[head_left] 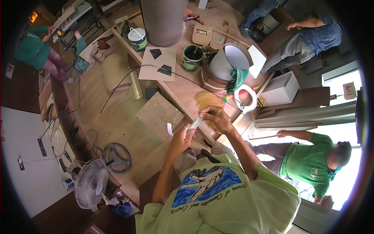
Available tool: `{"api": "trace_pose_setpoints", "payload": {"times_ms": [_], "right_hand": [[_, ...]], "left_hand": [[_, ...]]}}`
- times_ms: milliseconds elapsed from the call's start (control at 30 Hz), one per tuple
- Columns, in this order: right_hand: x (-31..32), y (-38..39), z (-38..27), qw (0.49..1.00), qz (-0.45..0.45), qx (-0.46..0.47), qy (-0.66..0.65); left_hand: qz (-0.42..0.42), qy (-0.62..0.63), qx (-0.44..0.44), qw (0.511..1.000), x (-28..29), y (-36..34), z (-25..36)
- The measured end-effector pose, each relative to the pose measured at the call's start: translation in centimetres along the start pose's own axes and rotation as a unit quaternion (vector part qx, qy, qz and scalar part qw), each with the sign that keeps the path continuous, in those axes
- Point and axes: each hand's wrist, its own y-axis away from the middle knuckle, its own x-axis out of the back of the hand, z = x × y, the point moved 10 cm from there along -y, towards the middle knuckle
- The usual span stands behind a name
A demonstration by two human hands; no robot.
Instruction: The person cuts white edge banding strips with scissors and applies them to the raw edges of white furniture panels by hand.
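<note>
Left hand (181, 140) and right hand (219, 118) are both clamped on a pale strip (196, 123) between them. From it: curled strip (170, 129), nine o'clock — attachment unclear; broom (205, 100), one o'clock; white ring (254, 101), two o'clock.

White strip (196, 123), pale-green shirt (245, 199) (blue print (184, 195))

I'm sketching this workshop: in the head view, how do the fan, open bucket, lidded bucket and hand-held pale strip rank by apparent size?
1. Fan
2. Open bucket and lidded bucket: too alike to rank
3. Pale strip, smallest
</note>
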Motion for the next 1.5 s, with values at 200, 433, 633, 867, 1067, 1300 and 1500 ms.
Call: {"api": "trace_pose_setpoints", "payload": {"times_ms": [200, 433, 633, 867, 1067, 1300, 1500], "right_hand": [[-0.4, -1.0, 1.5, 0.996, 0.022, -0.013, -0.084], [1.0, -1.4, 2.6, 0.987, 0.053, -0.014, -0.152], [2.9, -1.5, 3.3, 0.987, 0.089, 0.013, -0.130], [5.5, -1.2, 4.0, 0.998, 0.037, -0.003, 0.055], [7.4, -1.1, 5.6, 0.997, -0.045, -0.002, 0.069], [14.8, 1.2, 9.4, 0.998, 0.064, 0.022, 0.006], [20.3, 7.4, 11.8, 0.983, 0.179, -0.048, 0.013]], "left_hand": [[-0.005, 0.003, 0.014, 1.000, 0.7, 0.1, 1.1], [0.001, -0.013, -0.007, 1.000, 0.1, -1.7, 1.6], [-0.005, -0.002, 0.017, 1.000, -0.9, -3.2, 0.3], [-0.039, -0.051, 0.054, 0.996, -2.0, -3.9, -1.0], [-0.053, -0.030, 0.133, 0.989, -3.0, -2.9, -3.3], [-0.067, -0.077, 0.179, 0.978, -2.7, -2.0, -4.6], [-0.091, -0.095, 0.175, 0.976, -3.0, -3.6, -4.5]]}}
